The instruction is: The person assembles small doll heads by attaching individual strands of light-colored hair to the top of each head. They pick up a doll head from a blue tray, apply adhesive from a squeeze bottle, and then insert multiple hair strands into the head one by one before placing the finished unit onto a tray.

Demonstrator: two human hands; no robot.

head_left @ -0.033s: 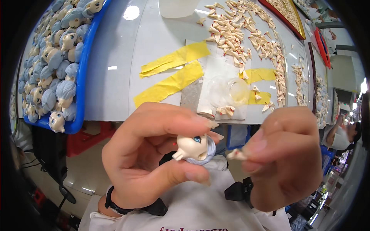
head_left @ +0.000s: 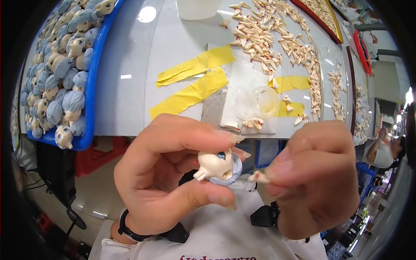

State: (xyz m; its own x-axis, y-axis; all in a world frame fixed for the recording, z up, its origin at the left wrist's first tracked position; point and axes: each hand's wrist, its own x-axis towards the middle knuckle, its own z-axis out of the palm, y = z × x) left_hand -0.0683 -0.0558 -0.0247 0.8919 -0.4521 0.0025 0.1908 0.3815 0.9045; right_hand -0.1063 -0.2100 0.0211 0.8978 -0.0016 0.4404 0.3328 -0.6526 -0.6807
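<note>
Left hand (head_left: 147, 177) clamps a doll head (head_left: 215, 167) while right hand (head_left: 318, 175) pinches a pale piece (head_left: 256, 177)

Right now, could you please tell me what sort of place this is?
It looks like a toy workshop, perhaps a factory: a blue tray full of doll heads, small red-tipped pieces spread on the table, and one head in the left hand, one piece in the right hand.

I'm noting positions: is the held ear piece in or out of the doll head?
Out: the right hand pinches the ear piece, with a visible gap to the doll head.
</note>
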